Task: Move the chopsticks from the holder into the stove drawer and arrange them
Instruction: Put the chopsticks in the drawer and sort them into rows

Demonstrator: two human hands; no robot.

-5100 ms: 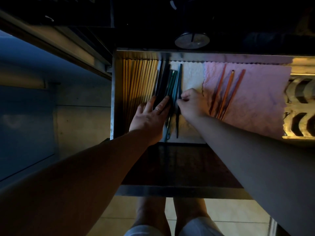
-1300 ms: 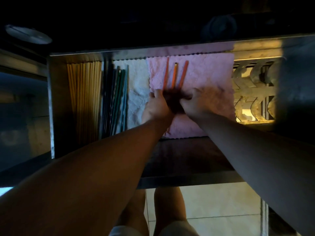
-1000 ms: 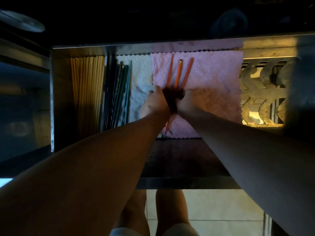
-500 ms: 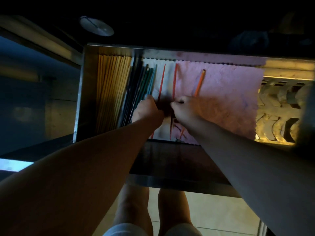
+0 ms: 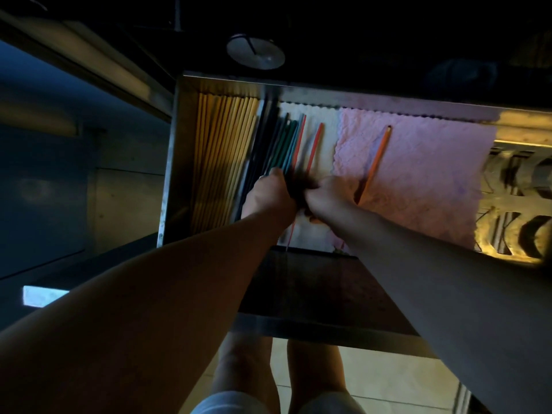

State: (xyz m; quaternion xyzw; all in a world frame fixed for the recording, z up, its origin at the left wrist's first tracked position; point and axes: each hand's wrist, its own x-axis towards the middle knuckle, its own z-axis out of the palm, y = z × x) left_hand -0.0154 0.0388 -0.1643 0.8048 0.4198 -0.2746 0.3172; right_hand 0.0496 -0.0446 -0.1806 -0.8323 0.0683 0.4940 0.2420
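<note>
Presently the left hand (image 5: 268, 195) and right hand (image 5: 327, 195) sit close together, knuckles up, at centre frame over two red chopsticks (image 5: 314, 147) on the white cloth (image 5: 325, 135) in the open drawer (image 5: 170, 162); shadow hides the fingers, so whether either pinches a stick cannot be told. Risk: a sideways shove could skew the sorted green chopsticks (image 5: 283, 144) just left, and the lone orange chopstick (image 5: 375, 156) on the pink cloth (image 5: 433, 174), right of centre, could be left stray.

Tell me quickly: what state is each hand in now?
Left hand: cannot tell; fingers hidden.
Right hand: closed, pinching a red chopstick.
</note>
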